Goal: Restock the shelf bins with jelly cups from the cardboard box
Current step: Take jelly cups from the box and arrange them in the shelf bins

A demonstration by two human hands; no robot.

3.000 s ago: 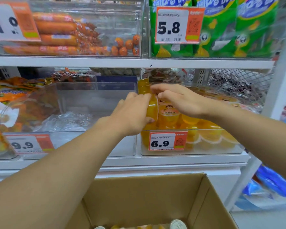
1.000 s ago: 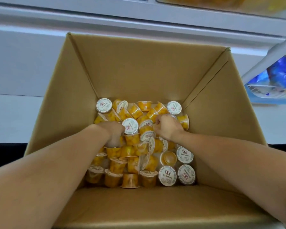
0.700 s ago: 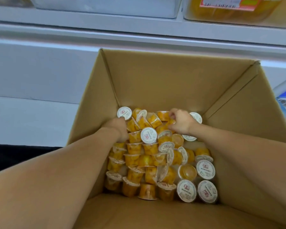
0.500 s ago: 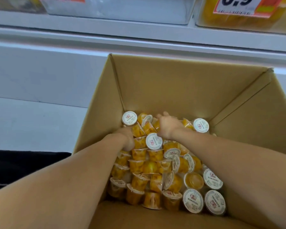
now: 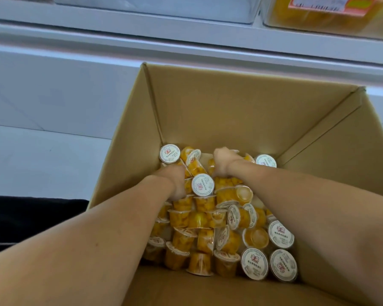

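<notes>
Both hands are reaching down into the cardboard box, buried among the jelly cups. Left hand is lying knuckles-up with its fingers curling down into the pile beside a cup showing its white foil lid; whether those fingers are actually closing on a cup I cannot tell, since the cups are hiding the fingertips. Right hand is sitting farther back, near the rear wall, fingers curling over yellow cups at the far end of the heap (again the fingertips are out of sight, so the grasp cannot be judged).

Cups are lying jumbled across the box floor: some upright with lids facing up, many tipped on their sides, at least two bottom-up. Above the box, a white shelf edge is running across the view, carrying a clear bin and, to its right, a bin holding yellow product with an orange price tag.
</notes>
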